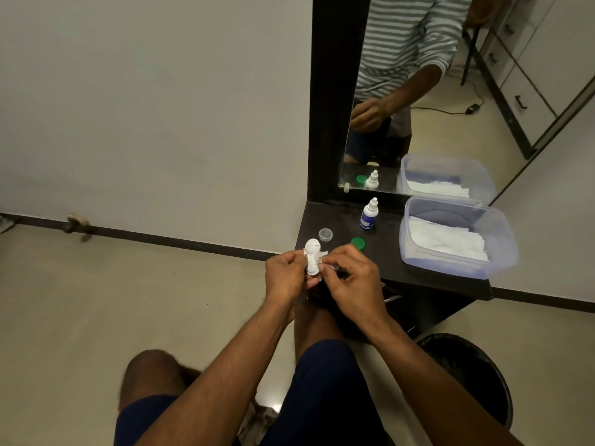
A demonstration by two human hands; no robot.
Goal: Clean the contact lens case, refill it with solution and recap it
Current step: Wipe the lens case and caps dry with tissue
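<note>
Head view: a person's left hand (pixel 285 275) pinches the white contact lens case (pixel 312 260) upright above the counter (pixel 391 262) edge, its long axis pointing away, while the right hand (pixel 349 275) fingers pinch a tissue scrap at its lower well. Solution bottle (pixel 368 215) and green cap (pixel 358 244) stand beyond, nearer the right hand.

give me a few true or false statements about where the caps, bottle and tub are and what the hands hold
1. Both hands, left hand and right hand, hold the white contact lens case. True.
2. The green screw cap is on the case. False: it lies on the dark shelf.
3. The small white dropper bottle with a blue label stands upright. True.
4. The clear round cap lies inside the clear plastic tub. False: it lies on the shelf.
</note>
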